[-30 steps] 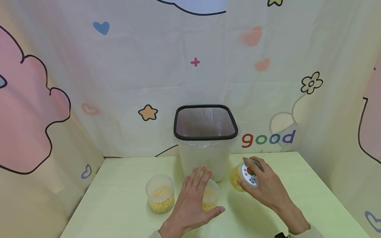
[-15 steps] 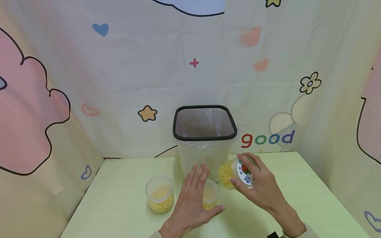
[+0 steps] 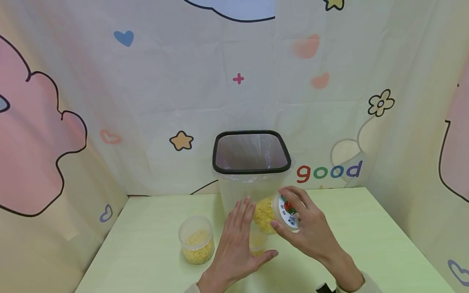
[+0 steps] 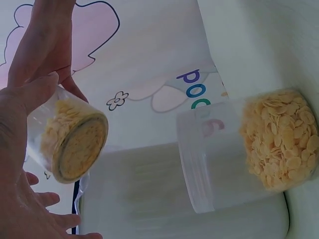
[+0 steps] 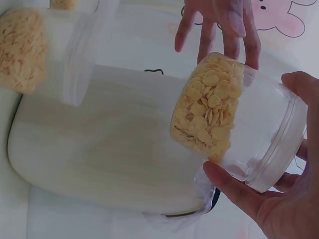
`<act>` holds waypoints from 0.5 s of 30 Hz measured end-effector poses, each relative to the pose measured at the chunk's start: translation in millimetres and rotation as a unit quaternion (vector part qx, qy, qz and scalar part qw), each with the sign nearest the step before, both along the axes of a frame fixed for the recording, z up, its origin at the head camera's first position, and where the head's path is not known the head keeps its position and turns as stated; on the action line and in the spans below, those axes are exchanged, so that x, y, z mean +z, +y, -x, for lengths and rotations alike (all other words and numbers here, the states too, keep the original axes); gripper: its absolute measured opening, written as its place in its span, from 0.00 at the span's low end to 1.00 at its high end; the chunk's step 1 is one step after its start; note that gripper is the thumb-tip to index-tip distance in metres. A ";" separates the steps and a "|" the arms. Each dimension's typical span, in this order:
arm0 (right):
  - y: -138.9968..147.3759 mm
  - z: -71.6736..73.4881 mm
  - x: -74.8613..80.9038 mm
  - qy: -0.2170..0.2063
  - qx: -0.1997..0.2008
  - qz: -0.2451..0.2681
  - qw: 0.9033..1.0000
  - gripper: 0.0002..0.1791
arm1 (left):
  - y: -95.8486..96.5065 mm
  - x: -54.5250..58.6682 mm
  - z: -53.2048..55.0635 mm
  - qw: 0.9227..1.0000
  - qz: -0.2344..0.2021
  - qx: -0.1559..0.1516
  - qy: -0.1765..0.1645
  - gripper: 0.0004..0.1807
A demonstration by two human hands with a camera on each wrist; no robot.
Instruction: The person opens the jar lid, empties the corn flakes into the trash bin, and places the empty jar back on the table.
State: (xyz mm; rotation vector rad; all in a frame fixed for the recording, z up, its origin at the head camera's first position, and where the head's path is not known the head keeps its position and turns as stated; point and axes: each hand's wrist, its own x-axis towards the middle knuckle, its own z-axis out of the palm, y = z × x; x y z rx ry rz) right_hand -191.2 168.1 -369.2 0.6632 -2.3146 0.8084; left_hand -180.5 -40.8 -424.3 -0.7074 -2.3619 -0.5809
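Note:
My right hand [image 3: 307, 228] grips a clear plastic jar [image 3: 264, 215] of yellow flakes by its lid [image 3: 288, 211], which carries a white sticker with a red picture. The jar tilts, its base toward the left, and in the right wrist view the flakes [image 5: 212, 107] fill about half of it. My left hand [image 3: 236, 240] hovers with fingers straight and spread, thumb out to the side. Beyond it stands a lidless jar [image 4: 279, 144] of flakes, partly hidden in the head view. Farther left is another open jar [image 3: 197, 244] of flakes.
A pale bin [image 3: 245, 191] with a black rim and a clear liner stands at the back of the light green table [image 3: 139, 240]. Patterned cloth [image 3: 165, 81] hangs behind and at both sides.
My right hand has lifted the lidded jar and carried it left, tilting it further, toward the left hand. The left hand has hardly moved.

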 end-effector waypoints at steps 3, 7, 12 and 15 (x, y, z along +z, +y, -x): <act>-5.0 -0.6 1.5 -0.007 0.010 0.005 1.000 0.41 | 0.8 1.2 0.4 1.000 -0.004 0.001 0.006 0.65; -9.8 -1.0 1.8 -0.008 0.025 0.011 1.000 0.41 | 1.6 3.5 0.9 1.000 -0.012 0.004 0.011 0.66; -15.2 -1.5 0.1 -0.005 0.037 0.012 0.999 0.41 | 2.7 5.2 2.3 0.999 -0.023 0.007 0.038 0.66; -18.7 -1.9 -1.3 -0.008 0.044 0.013 0.999 0.41 | 3.6 5.5 3.5 0.997 -0.028 0.009 0.066 0.66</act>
